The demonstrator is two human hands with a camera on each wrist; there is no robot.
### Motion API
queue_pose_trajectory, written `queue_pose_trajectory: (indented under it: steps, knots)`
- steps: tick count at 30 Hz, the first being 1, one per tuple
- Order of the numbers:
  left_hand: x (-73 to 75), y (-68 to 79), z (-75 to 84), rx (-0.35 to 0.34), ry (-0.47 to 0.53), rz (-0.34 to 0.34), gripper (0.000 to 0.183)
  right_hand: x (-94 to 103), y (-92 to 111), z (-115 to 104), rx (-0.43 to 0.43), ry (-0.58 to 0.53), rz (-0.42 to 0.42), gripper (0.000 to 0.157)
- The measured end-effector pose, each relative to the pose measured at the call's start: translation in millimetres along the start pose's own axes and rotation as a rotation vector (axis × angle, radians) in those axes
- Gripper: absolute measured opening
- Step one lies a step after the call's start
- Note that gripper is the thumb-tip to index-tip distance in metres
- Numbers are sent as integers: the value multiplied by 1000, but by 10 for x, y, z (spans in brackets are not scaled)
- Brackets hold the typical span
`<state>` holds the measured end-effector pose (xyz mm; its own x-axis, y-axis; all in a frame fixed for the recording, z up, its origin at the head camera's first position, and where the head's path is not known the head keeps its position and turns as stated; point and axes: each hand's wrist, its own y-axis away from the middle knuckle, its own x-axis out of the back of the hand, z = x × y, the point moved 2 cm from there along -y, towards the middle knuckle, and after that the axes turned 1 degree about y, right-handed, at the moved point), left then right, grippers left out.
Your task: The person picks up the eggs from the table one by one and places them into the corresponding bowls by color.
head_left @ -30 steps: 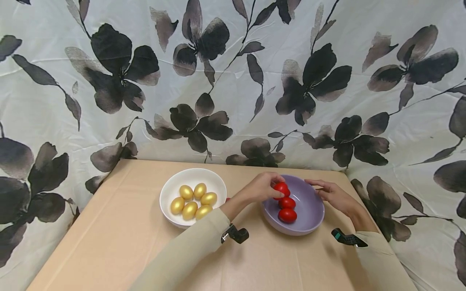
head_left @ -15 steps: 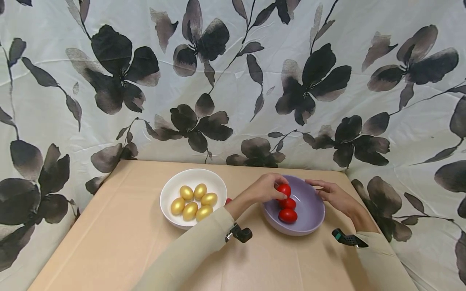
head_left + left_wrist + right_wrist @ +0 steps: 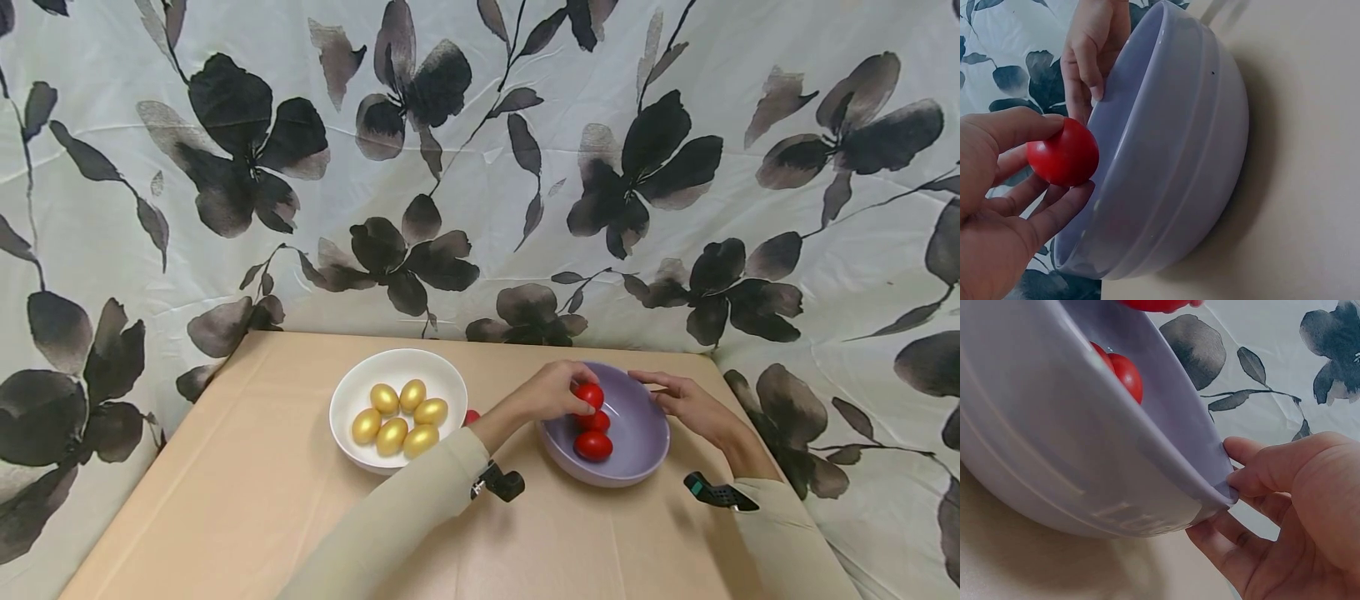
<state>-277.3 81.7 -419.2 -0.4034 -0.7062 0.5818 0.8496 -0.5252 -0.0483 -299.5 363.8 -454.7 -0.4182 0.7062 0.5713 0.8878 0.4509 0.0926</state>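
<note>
My left hand (image 3: 549, 392) pinches a red egg (image 3: 590, 395) between thumb and fingers, over the left part of a purple bowl (image 3: 637, 433). The left wrist view shows this red egg (image 3: 1066, 153) beside the bowl's rim. Below it in the bowl lie two more red eggs (image 3: 593, 446), touching each other; the upper one is partly covered. My right hand (image 3: 681, 402) grips the bowl's right rim, thumb on the inside and fingers outside in the right wrist view.
Left of the purple bowl stands a white bowl (image 3: 345, 400) holding several gold eggs (image 3: 391, 436). Another red object (image 3: 471, 417) shows between the bowls, mostly hidden by my left forearm. A floral cloth (image 3: 525, 208) hangs behind the tan table (image 3: 247, 500).
My left hand has shifted slightly to the right over the purple bowl with the red egg. The right hand and both bowls look unmoved.
</note>
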Motion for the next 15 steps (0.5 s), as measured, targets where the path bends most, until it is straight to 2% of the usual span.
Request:
queue_pose_trajectory:
  steps: [15]
  knots:
    - [-65,-43,16,-9,-41,-27,40,19,-12,-4,-6,16,0,50]
